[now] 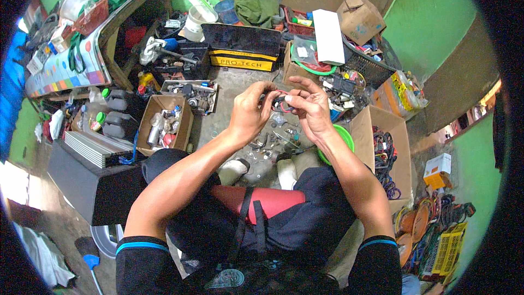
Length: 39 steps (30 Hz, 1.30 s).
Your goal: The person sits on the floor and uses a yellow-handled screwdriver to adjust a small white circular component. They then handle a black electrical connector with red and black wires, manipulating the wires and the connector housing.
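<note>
Both my hands are raised together in front of me, above the floor. Between them is a thin red and black wire (283, 107), bent into a small loop. My left hand (250, 111) is closed on the wire, its thumb and fingers curled inward. With thumb and forefinger, my right hand (311, 108) pinches the other side, while its remaining fingers are partly spread. The fingers hide the wire's ends. Below the hands, small loose metal parts (273, 141) lie scattered on the concrete floor.
A cardboard box of small parts (184, 125) and a black speaker-like box (90, 183) stand left. Ahead is a black and yellow toolbox (240, 41). On the right are a green basin (345, 145), a cardboard box of cables (404, 164) and a yellow crate (448, 248).
</note>
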Tool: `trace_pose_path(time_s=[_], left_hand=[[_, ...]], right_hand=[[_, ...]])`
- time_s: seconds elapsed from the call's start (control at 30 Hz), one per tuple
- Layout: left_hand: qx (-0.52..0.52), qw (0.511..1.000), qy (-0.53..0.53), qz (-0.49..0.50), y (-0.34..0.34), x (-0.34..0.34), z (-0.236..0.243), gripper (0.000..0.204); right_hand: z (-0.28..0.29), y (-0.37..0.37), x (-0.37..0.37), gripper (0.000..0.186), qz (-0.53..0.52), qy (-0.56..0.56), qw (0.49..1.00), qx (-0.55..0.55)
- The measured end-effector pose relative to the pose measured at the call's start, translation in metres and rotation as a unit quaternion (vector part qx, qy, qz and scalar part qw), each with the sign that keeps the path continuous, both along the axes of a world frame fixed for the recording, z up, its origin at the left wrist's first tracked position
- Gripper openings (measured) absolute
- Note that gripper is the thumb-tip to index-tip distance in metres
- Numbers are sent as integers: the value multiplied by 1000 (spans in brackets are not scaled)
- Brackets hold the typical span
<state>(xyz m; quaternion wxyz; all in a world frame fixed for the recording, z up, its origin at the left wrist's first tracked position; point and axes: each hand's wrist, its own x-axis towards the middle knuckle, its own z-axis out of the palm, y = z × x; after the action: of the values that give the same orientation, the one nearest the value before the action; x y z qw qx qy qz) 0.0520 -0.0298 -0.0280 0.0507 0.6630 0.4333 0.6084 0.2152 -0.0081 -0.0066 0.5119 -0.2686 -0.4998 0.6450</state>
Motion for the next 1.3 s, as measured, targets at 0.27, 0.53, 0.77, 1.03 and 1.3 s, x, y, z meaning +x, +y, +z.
trace_pose_path(time_s=[0.27, 0.53, 0.77, 1.03, 1.3], left_hand=[[-335, 940, 59, 33, -3, -10, 10, 35], [-357, 933, -2, -49, 3, -13, 1, 33], [-434, 856, -208, -189, -1, -13, 7, 21], [-464, 844, -179, -202, 0, -28, 17, 19], [-386, 820, -379, -189, 5, -28, 20, 19]], right_hand=[[-5, -1, -6, 26, -109, -188, 958, 187], [-4, 8, -7, 26, -123, -200, 956, 177], [-12, 17, 2, 20, -142, -319, 917, 192], [-2, 9, -5, 27, -194, -310, 901, 234], [-25, -1, -14, 31, 3, -235, 971, 46]])
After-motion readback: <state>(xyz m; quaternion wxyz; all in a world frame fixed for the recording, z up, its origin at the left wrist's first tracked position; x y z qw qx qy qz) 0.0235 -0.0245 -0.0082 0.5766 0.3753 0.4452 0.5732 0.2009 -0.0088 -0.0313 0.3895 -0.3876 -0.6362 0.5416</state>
